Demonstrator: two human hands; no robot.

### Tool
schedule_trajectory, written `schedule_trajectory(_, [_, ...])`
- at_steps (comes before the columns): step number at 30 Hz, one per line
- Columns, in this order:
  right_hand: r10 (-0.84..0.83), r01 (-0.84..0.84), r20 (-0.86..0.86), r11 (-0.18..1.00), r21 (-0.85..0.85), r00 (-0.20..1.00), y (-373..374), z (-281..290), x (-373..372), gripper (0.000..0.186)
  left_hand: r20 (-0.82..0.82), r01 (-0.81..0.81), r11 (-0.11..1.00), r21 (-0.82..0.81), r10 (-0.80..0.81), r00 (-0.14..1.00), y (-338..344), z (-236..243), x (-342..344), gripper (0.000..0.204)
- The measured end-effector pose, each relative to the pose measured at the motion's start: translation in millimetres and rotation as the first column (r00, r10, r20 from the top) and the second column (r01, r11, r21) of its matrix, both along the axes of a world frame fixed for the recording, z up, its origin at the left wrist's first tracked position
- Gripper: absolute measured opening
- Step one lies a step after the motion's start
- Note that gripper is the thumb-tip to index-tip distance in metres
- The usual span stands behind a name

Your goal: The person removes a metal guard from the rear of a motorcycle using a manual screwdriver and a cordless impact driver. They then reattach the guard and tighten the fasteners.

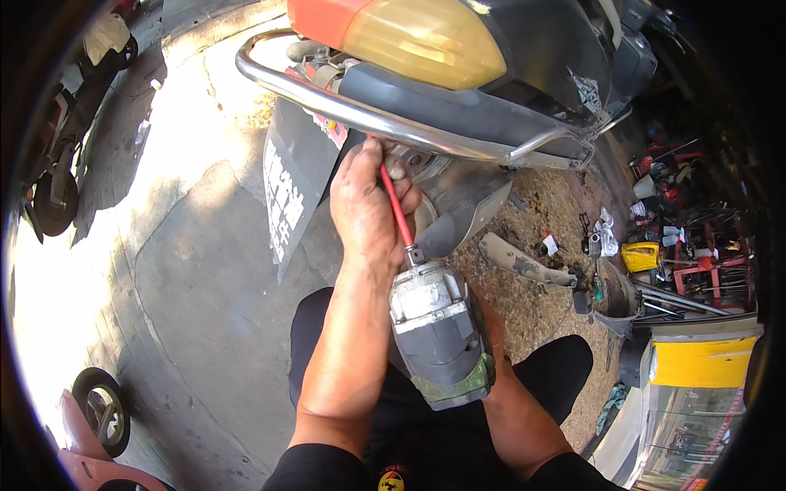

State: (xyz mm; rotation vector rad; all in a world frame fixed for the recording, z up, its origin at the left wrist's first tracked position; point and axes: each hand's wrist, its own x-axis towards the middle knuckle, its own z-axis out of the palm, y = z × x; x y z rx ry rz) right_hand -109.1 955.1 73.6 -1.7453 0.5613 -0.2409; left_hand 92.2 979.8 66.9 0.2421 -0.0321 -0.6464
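A grey and black impact wrench [442, 327] with a green base points away from me, below the rear of a motor scooter. From its silver nose a long red shaft [396, 204] runs up under the chrome rear rail [393, 131]. My left hand [360, 204] is closed around the upper part of this shaft, fingertips just beneath the rail. My right hand [494, 323] is mostly hidden behind the wrench and supports it from below by its handle. Above sits the red and amber tail light [417, 37]. The shaft's far tip is hidden.
A black mudflap [299, 180] with white lettering hangs left of my left hand. Curved dark panels [524, 262] lie on the ground at right. Beyond are scattered tools, a yellow container [640, 256] and a glass-fronted cabinet [700, 409]. Other scooters [90, 434] stand at left.
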Motion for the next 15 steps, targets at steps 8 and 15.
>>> schedule_trajectory(8, [0.242, -0.203, 0.097, 0.931, -0.304, 0.966, 0.2, 0.1, -5.6, 0.054, -0.227, -0.034, 0.888, 0.459, 0.154, 0.962, 83.8, -69.0, 0.2, 0.026])
schedule_trajectory(15, [0.166, -0.293, 0.268, 0.778, 0.556, 0.949, -2.7, 12.7, 2.2, 0.052, 0.030, 0.034, 0.964, 0.262, -0.043, 0.999, 122.6, -47.6, 23.7, 0.019])
